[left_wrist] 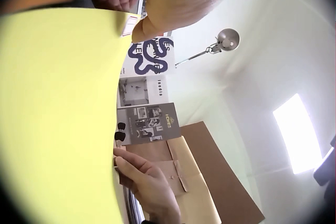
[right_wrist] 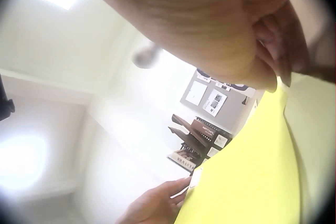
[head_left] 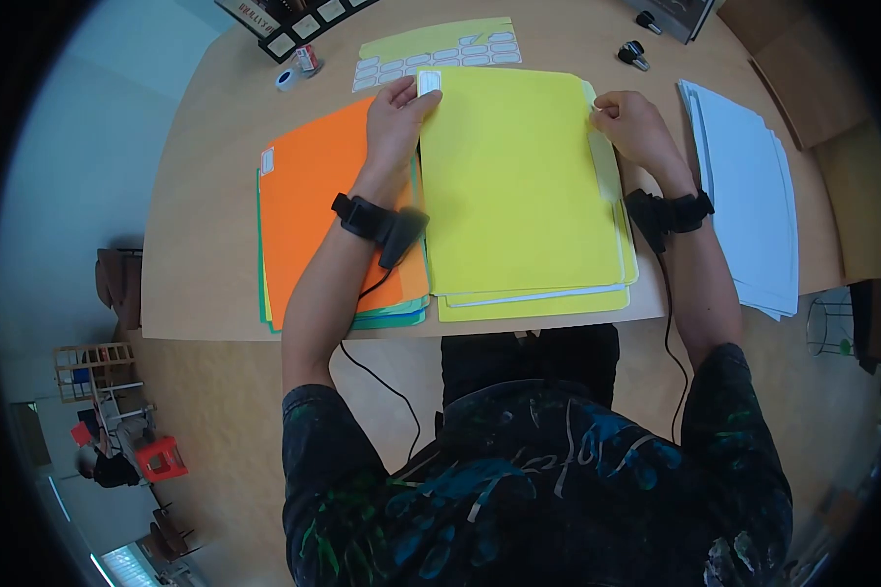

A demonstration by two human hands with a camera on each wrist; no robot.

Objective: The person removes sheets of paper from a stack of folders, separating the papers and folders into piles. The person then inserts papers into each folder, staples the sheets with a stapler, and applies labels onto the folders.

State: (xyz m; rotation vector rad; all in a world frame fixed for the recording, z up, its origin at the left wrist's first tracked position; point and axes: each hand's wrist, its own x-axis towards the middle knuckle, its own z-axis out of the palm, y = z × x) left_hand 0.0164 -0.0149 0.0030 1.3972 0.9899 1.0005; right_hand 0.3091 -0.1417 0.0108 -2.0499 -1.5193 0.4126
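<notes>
A yellow file folder (head_left: pixel 519 176) is held up in front of me, with a white label (head_left: pixel 430 82) at its top left corner. My left hand (head_left: pixel 396 122) grips that corner, its thumb over the label's edge. At the upper right edge, my right hand (head_left: pixel 638 127) pinches the folder between thumb and fingertips, seen close in the right wrist view. Beneath it lie more yellow folders (head_left: pixel 538 308) with white sheet edges between them. A stack topped by an orange folder (head_left: pixel 313 215), also bearing a label, lies under my left forearm.
A stack of white paper (head_left: pixel 749 196) lies at the right. Behind the folders is a label sheet (head_left: pixel 436 64) on yellow backing. A tape roll (head_left: pixel 286 79), a small red-and-white item (head_left: pixel 307 61) and black binder clips (head_left: pixel 632 55) sit toward the back. Cables hang from both wrist cameras.
</notes>
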